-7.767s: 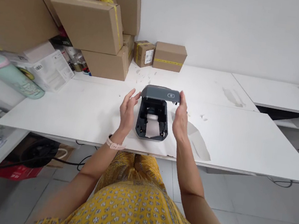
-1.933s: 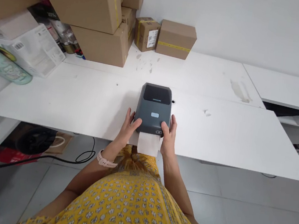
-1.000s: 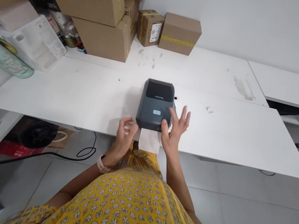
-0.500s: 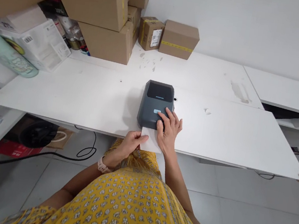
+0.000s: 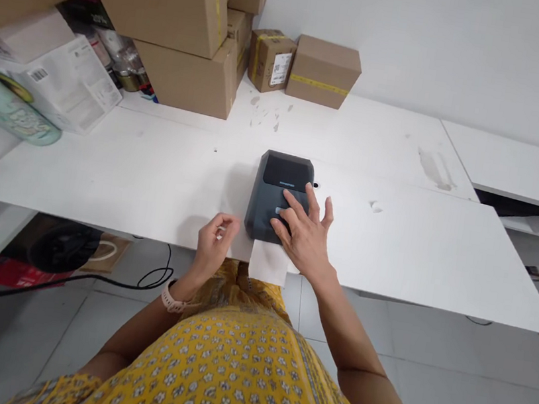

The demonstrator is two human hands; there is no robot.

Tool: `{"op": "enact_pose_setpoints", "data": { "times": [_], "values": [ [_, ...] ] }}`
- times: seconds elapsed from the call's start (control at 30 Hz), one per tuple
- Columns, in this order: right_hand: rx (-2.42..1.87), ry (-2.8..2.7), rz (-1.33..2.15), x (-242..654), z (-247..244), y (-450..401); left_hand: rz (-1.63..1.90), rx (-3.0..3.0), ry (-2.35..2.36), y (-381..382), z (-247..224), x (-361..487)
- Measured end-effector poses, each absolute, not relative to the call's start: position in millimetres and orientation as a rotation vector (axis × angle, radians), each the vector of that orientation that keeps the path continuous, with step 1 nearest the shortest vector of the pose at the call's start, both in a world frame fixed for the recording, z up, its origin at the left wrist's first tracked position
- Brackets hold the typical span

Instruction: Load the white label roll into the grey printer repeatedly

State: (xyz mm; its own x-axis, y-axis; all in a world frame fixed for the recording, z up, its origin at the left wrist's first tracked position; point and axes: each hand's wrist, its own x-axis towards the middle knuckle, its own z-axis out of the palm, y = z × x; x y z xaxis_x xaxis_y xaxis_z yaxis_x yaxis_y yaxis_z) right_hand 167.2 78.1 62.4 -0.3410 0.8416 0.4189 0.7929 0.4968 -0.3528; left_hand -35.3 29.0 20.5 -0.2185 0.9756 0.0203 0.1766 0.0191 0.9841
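Note:
A dark grey label printer [image 5: 263,218] stands near the front edge of the white table. Out of its front comes a blank white paper label [image 5: 268,263], hanging over the edge. My right hand [image 5: 306,234] lies on the printer's top with fingers spread, touching the lid around a small light-coloured button that it partly covers. To the left of the printer, apart from both it and the paper, is my left hand [image 5: 214,242]. Its fingers are curled in toward the thumb, and I see nothing held in them.
Cardboard boxes [image 5: 181,76] are stacked at the back left, with two smaller cartons [image 5: 324,69] against the wall. A mint-green bottle [image 5: 16,113] and a white box [image 5: 73,84] stand at the left. Paper scraps [image 5: 376,207] lie right of the printer. A black cable [image 5: 103,277] runs below the table.
My left hand has let go of the paper label and moved left, its fingers curling. My right hand has spread its fingers wider and shifted over the printer's top. The view has moved slightly.

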Motion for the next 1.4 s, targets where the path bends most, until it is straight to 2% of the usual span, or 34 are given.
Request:
{"op": "enact_pose_setpoints", "data": {
  "times": [0.1,0.37,0.67,0.8,1.0,1.4],
  "values": [
    [-1.345,-2.146,0.145,171,49,76,1.349,1.302,1.497,39,23,-28],
    [-1.37,-1.671,0.419,181,0,43,1.259,1.236,1.36,40,20,-3],
    [-1.115,-1.613,0.603,147,25,30,1.41,1.099,1.269,42,24,4],
    [-1.178,-1.213,0.616,152,16,29,1.4,1.129,1.25,39,13,2],
    [-1.36,-1.026,0.847,154,0,23,1.428,1.188,1.228,32,-9,13],
    [-1.43,-1.14,0.714,150,-7,21,1.498,1.191,1.25,32,-11,18]
  ]
}}
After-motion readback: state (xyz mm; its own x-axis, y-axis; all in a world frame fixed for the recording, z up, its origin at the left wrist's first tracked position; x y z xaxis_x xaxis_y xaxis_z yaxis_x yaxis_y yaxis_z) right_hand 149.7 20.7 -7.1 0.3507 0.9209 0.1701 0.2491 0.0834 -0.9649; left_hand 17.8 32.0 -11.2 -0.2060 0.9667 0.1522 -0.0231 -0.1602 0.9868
